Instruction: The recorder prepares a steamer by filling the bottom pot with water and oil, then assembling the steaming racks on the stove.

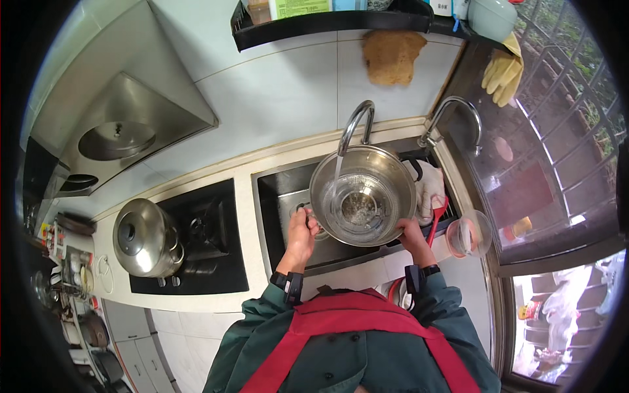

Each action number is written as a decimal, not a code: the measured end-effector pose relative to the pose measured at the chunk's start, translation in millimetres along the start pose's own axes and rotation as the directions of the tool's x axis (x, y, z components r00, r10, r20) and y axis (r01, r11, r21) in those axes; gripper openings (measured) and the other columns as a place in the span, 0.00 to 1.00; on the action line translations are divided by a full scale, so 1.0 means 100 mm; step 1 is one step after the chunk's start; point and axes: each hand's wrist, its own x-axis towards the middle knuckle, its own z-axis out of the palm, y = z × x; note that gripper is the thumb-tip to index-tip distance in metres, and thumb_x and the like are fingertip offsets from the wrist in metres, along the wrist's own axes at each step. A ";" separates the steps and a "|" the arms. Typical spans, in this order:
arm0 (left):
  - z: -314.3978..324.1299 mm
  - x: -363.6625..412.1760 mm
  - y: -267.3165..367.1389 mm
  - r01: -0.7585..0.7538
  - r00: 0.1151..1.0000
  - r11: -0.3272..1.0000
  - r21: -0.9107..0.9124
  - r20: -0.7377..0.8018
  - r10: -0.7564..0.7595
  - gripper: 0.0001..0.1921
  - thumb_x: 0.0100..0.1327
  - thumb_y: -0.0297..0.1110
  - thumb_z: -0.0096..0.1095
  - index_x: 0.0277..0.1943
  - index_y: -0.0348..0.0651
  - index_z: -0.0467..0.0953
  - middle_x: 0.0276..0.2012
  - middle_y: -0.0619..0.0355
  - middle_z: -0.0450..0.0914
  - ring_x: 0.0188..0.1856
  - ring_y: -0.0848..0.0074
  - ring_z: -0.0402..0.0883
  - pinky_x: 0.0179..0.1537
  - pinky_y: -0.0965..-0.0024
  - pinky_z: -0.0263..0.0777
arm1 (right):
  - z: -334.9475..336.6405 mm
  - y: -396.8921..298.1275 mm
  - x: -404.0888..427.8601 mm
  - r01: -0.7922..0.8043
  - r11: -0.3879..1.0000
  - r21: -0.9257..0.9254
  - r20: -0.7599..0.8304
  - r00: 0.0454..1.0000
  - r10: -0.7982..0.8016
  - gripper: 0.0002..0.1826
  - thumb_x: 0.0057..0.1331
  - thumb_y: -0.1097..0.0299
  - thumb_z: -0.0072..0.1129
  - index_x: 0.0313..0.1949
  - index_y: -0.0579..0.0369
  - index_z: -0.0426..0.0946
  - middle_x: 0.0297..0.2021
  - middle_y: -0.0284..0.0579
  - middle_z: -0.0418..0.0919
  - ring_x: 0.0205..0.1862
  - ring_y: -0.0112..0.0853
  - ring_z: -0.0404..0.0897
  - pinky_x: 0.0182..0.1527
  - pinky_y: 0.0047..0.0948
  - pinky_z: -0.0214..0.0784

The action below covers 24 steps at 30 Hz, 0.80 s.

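Note:
A wide stainless-steel steamer pot [388,166] is over the sink [275,194], with rows of small dots, perhaps holes, around its lower inside. Water runs from the curved chrome faucet [350,128] into it, and the bottom looks wet and rippled. At the pot's lower left, my left hand [301,237] grips its side handle, which the fingers partly hide. My right hand [414,239] holds the lower right of the rim, thumb towards the edge; its other fingers are mostly hidden.
Right of the pot lie a whitish glove [428,189], a red-handled utensil [435,223] and a clear plastic container [467,236]. A second faucet [454,105] rises by the window. A lidded steel pot [145,240] stands on the black cooktop [216,267] at left. Overhead runs a black shelf [334,22].

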 end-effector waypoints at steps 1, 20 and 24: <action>-0.04 0.03 -0.04 0.008 1.000 1.000 -0.003 0.013 -0.008 0.12 0.70 0.42 0.38 0.38 0.43 0.65 0.19 0.65 0.61 0.20 0.82 0.57 0.26 0.75 0.57 | 0.00 0.02 0.00 0.003 1.000 -0.007 -0.013 1.000 -0.003 0.28 0.46 0.84 0.44 0.51 0.60 0.63 0.38 0.39 0.73 0.36 0.30 0.76 0.33 0.29 0.73; -0.10 0.09 -0.06 0.129 0.991 0.980 0.153 0.010 -0.132 0.14 0.70 0.46 0.35 0.34 0.47 0.61 0.18 0.67 0.60 0.18 0.82 0.58 0.19 0.74 0.59 | -0.08 0.10 0.07 -0.170 0.918 0.358 -0.080 0.974 0.211 0.26 0.44 0.80 0.44 0.48 0.59 0.65 0.35 0.41 0.74 0.33 0.32 0.76 0.29 0.28 0.72; -0.12 0.10 -0.07 0.119 0.993 0.979 0.166 -0.015 -0.118 0.14 0.69 0.47 0.37 0.34 0.47 0.61 0.18 0.67 0.61 0.17 0.85 0.59 0.17 0.78 0.58 | 0.05 -0.03 0.03 -0.138 0.905 0.402 -0.087 0.978 0.187 0.26 0.45 0.80 0.44 0.48 0.59 0.65 0.36 0.42 0.74 0.33 0.32 0.76 0.31 0.29 0.73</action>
